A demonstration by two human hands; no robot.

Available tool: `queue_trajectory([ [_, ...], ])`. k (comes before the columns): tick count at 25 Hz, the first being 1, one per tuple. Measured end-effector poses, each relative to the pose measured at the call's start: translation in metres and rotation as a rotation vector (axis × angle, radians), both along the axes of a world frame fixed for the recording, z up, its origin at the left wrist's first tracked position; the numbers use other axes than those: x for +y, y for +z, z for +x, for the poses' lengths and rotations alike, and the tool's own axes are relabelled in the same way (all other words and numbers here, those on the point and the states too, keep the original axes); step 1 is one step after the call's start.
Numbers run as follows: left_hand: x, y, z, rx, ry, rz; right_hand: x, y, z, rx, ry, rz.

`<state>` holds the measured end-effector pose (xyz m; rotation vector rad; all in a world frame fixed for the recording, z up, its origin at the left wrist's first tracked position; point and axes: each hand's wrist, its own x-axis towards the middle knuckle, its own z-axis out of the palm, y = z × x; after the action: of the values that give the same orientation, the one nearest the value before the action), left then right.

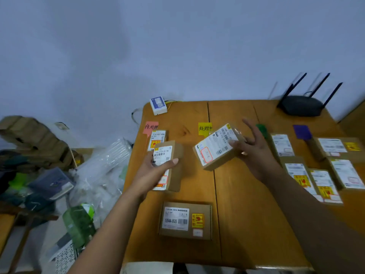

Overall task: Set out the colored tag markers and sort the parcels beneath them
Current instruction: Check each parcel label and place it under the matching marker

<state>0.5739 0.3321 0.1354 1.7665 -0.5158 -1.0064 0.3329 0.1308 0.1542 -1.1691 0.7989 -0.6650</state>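
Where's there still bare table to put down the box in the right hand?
Bare wood lies under the yellow tag, between the parcel in the left hand and the right forearm, and along the back between the white box and the router. Crowded: parcels under the green tag and purple tag.

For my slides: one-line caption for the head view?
Left hand grips a small parcel, right hand holds a larger parcel, near pink tag and yellow tag.
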Motion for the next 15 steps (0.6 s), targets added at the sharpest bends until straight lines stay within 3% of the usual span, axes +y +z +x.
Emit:
queue_trajectory([
  [3,-0.027,0.030,-0.046,0.173,-0.019,-0.123,-0.022,0.026,-0.047,-0.036,-0.068,0.049],
  [9,-0.066,0.057,-0.136,0.331,-0.077,-0.253,-0.048,0.044,-0.110,-0.015,0.082,0.076],
  [15,-0.080,0.072,-0.178,0.260,-0.131,-0.307,-0.057,0.055,-0.133,-0.020,0.150,0.110],
])
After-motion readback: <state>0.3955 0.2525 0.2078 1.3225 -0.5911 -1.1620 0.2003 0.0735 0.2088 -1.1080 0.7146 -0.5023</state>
